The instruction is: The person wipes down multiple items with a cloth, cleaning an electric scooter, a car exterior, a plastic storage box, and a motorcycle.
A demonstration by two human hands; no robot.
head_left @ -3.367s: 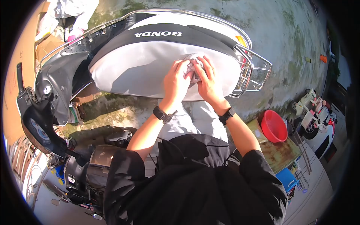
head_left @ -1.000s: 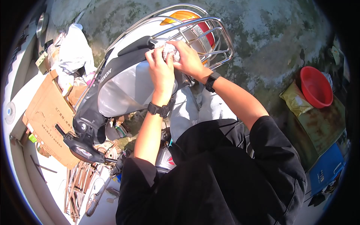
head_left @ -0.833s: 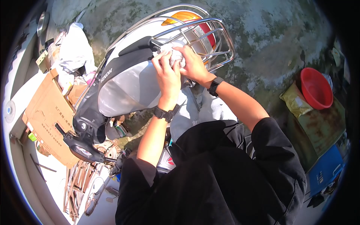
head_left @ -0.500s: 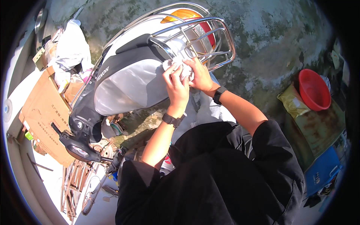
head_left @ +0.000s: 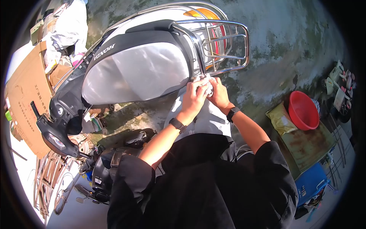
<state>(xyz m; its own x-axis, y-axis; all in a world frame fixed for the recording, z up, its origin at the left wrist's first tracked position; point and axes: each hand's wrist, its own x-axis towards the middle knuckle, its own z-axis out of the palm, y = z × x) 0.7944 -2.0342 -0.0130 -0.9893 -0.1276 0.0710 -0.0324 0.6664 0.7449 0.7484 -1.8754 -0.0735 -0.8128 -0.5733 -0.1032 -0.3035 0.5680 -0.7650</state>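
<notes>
Both of my hands meet at a crumpled white cloth (head_left: 208, 86), bunched up at the lower end of a chrome bar beside the scooter seat. My left hand (head_left: 193, 100) is closed on the cloth from the left, fingers bent. From the other side my right hand (head_left: 220, 94) grips it, thumb and fingers curled in. The grey-topped seat (head_left: 137, 74) with HONDA lettering lies to the left of my hands. Just above them is the chrome rear rack (head_left: 247, 44), with an orange and red tail light (head_left: 202, 14) partly behind it.
The scooter's handlebar (head_left: 57, 139) points toward the lower left, near a large cardboard sheet (head_left: 28, 101). A second dark scooter (head_left: 103, 175) stands close at my left. To the right are a red basin (head_left: 303, 110), a yellow sack (head_left: 281, 119) and a blue box (head_left: 310, 185).
Both hands have moved right and slightly down with the cloth, from the seat's rear corner to the chrome bar's lower end. The view has shifted too.
</notes>
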